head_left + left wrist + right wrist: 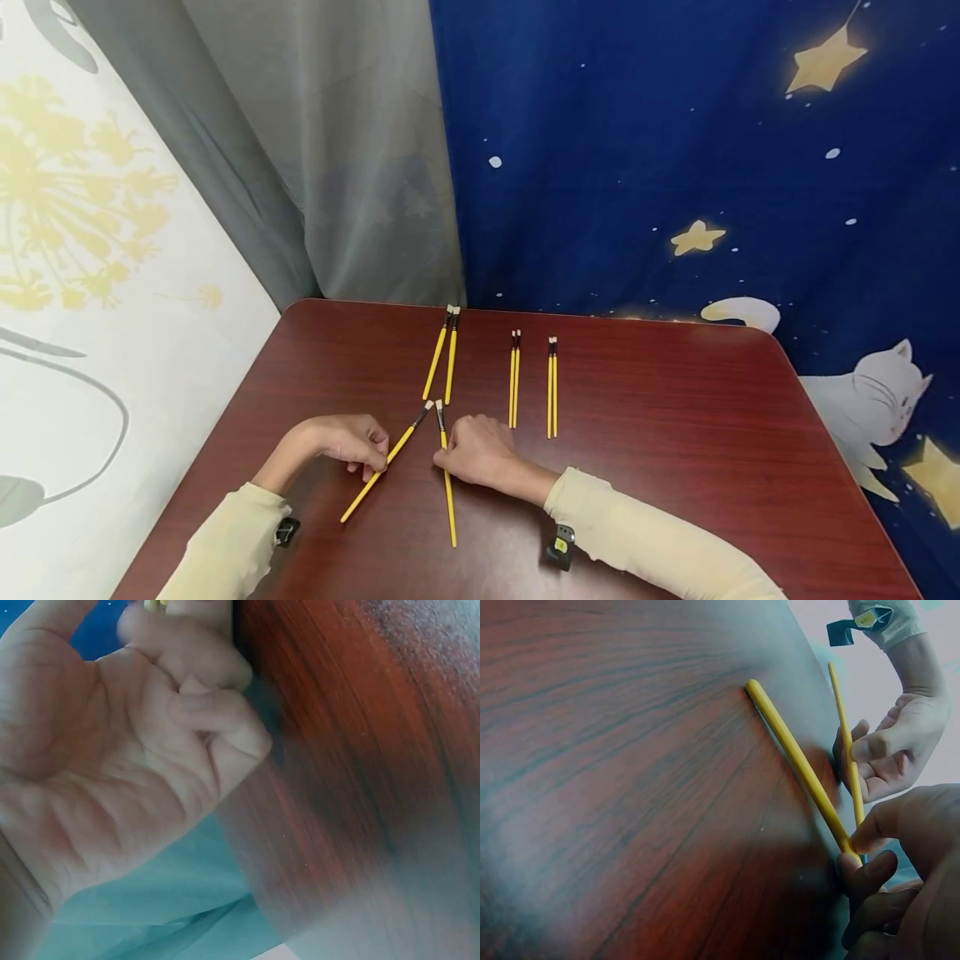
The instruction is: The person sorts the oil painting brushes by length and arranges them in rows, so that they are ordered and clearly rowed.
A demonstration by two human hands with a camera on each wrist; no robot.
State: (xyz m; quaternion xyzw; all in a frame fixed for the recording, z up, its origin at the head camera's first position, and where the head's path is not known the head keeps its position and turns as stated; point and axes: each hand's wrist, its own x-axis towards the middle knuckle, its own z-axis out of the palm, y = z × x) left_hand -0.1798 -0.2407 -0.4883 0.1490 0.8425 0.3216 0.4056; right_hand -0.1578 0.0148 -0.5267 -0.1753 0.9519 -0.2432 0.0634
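Observation:
My left hand (352,442) pinches a yellow-handled paintbrush (365,498) between thumb and fingers; this brush slants up to the right. My right hand (480,450) pinches a second paintbrush (451,508), which stands nearly straight away from me. The pale bristle tips of the two brushes almost meet at the top. In the right wrist view, the right thumb and finger (870,874) grip the second brush's yellow handle (802,765). The left wrist view shows the palm (112,742) with curled fingers; only a bit of yellow appears at its top edge.
Beyond my hands, two paintbrushes (435,362) lie in a narrow V. Farther right lie one close pair of paintbrushes (514,383) and another pair (552,392). All are on a dark red wooden table (675,467), with a blue starry curtain (637,150) behind.

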